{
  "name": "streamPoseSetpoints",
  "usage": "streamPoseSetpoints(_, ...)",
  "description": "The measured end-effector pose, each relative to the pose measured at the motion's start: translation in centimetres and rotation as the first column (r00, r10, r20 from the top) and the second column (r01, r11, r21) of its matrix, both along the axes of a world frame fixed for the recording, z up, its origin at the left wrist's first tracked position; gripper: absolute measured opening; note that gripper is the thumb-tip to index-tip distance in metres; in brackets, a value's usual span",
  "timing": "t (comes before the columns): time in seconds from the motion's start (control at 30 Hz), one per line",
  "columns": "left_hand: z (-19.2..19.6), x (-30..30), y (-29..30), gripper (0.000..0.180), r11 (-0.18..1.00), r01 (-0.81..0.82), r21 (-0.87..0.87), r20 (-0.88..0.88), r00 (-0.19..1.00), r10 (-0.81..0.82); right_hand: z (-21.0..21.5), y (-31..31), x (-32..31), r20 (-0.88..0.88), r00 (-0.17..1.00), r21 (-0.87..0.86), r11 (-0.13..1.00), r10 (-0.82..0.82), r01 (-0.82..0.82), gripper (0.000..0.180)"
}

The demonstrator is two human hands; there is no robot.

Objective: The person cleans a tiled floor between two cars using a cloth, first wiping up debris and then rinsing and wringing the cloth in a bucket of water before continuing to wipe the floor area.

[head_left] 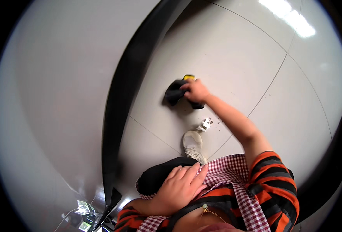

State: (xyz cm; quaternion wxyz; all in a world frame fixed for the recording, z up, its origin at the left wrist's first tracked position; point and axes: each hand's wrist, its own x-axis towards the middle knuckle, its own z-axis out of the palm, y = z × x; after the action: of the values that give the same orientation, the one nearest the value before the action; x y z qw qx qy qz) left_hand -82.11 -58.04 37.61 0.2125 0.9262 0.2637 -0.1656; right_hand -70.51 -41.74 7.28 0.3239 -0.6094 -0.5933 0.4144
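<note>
Out over the tiled floor, my right arm is stretched forward. My right hand is closed round the top of a black object with a yellow part; motion blurs it and its kind does not show. It is on or just above the floor. My left hand rests open and flat across my lap, fingers stretched over the checked apron and dark trousers. Between the black object and my shoe lies a crumpled white tissue, with small dark crumbs scattered to its right.
To the left, a large pale panel with a thick black edge rises beside the floor. A dark shape curves along the right rim. At the lower left are a thin white cable and some lit, shiny items.
</note>
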Motion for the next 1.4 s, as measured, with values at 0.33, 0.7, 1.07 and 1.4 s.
streamPoseSetpoints(0.33,-0.3,1.2,3.7,0.05,0.982,0.113,-0.149,-0.008,0.993,-0.115,-6.8,-3.5,26.1,0.6,0.567,0.047,0.733,-0.564,0.679,0.039)
streamPoseSetpoints(0.7,1.6,1.4,8.9,0.049,0.958,0.125,-0.259,0.089,0.99,-0.105,-2.3,-2.0,6.1,-0.147,0.966,-0.213,0.96,-0.214,0.181,0.035)
streamPoseSetpoints(1.07,1.3,1.9,10.2,0.046,0.936,0.186,-0.299,0.104,0.981,-0.162,-7.7,-16.7,25.2,0.762,0.428,0.099,0.741,-0.486,0.665,0.039)
streamPoseSetpoints(1.4,-4.9,2.8,19.1,0.047,0.78,0.199,-0.593,0.18,0.977,-0.112,-1.3,-8.9,10.9,-0.073,0.86,0.091,0.855,-0.506,0.511,0.033)
